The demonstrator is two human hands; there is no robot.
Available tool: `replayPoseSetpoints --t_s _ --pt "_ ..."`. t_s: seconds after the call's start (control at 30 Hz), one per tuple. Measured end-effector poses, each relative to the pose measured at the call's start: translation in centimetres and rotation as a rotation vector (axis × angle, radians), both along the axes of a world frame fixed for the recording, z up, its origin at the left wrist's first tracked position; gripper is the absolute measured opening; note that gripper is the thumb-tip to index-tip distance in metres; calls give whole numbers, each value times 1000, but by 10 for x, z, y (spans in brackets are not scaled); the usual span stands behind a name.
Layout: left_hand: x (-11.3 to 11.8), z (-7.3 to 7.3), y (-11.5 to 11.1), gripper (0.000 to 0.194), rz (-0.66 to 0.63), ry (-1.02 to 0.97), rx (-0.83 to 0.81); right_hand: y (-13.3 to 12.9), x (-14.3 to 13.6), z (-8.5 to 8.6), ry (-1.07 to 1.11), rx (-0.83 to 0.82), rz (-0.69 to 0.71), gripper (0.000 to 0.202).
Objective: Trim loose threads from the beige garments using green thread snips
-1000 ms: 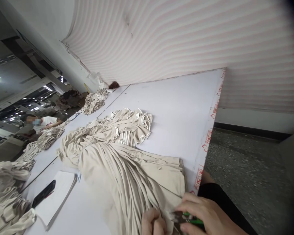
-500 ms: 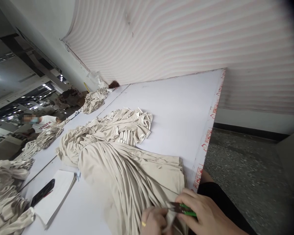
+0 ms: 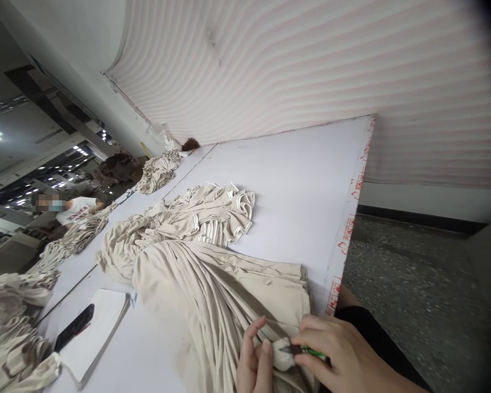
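Beige fabric pieces [image 3: 213,305] lie in a long, folded heap along the near side of the table. At its lower end my left hand [image 3: 253,360] has its thumb and index finger raised and slightly apart. A bent pale cloth edge [image 3: 284,355] stands beside that thumb, seemingly held by the lower fingers, which are partly hidden. My right hand [image 3: 331,349] is closed around small thread snips [image 3: 306,350] with green handles and dark blades. The blade tips point left, against the cloth edge.
Another beige pile with white edging [image 3: 216,213] lies farther up the white table [image 3: 294,180]. A black phone [image 3: 74,327] rests on white paper [image 3: 100,322] at left, near more fabric [image 3: 16,338]. A person [image 3: 77,210] in a white shirt is beyond. The table edge [image 3: 349,229] drops to the floor.
My left index finger and thumb have lifted and spread from their earlier pinch. The snips have shifted slightly, with less of the green handles showing. The view has moved a little.
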State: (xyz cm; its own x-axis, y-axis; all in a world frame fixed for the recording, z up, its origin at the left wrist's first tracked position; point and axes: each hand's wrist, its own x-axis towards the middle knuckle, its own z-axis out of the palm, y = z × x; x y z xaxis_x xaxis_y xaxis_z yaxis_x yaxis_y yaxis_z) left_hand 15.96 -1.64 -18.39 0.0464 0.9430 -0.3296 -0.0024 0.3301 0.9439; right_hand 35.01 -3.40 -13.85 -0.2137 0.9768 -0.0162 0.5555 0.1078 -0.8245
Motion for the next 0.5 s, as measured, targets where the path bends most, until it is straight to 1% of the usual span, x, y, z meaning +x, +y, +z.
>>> replayPoseSetpoints --t_s 0.13,0.23,0.3,0.37,0.43,0.5 --pt "6 11 4 66 5 -38 -29 -1 3 -2 -35 -9 3 19" --pt "6 16 8 67 -22 -77 -70 -1 4 -2 -73 5 6 16" --pt "5 16 12 69 -67 -73 -91 -2 4 -3 -80 3 2 14" --pt "5 14 13 72 -109 -43 -98 -3 4 -5 -76 5 -5 13" --pt "5 12 13 72 -135 24 -67 -4 6 -10 -50 19 -28 11" --pt "7 12 10 63 -121 204 67 -2 11 -17 15 16 -78 11"
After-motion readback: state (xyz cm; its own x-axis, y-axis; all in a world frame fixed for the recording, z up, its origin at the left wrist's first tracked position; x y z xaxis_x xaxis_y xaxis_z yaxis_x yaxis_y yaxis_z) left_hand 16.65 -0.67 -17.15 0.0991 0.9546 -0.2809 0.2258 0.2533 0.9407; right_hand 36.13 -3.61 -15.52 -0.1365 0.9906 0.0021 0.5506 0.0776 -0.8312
